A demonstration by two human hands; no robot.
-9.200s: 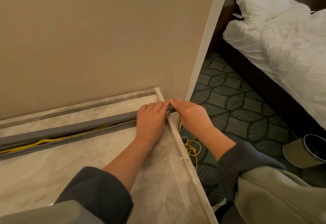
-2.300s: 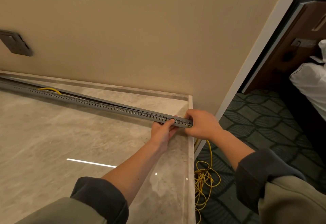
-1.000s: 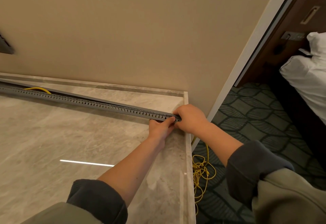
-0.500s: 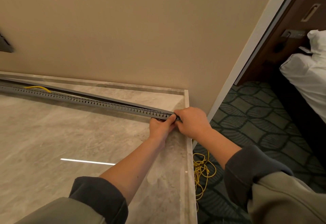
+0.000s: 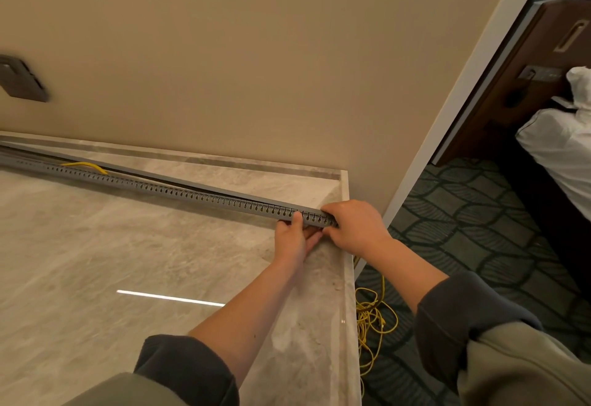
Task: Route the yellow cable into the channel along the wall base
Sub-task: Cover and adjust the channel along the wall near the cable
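The yellow cable is mostly hidden inside the grey channel, a loop showing far left and a tangle on the carpet, while the left hand and right hand, touching, both grip the channel's right end.

soft warm indoor light, one thin glare streak on the polished marble floor, wide-angle bowing at edges
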